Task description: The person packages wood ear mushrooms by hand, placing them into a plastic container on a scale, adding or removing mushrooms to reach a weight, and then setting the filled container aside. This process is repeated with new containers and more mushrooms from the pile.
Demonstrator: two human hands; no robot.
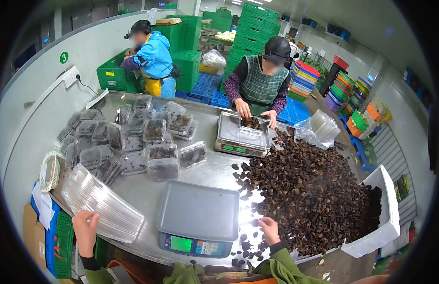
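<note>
My left hand (86, 232) is at the near-left side of a stack of nested clear plastic containers (103, 203), its fingers bent in a pinch at the stack's edge. My right hand (270, 230) hovers by the near-left edge of a large heap of dark wood ear mushrooms (314, 194). Its thumb and fingertips are close together; anything between them is too small to make out. Between my hands stands a digital scale with a bare grey pan (199, 210) and a lit green display (180, 244).
Many filled, lidded clear boxes (134, 142) crowd the table's left. Across the table, a co-worker (262, 80) handles mushrooms on a second scale (242, 137). Another person (155, 61) leans over a green crate (116, 73). A white foam box (378, 213) lies tipped at the right.
</note>
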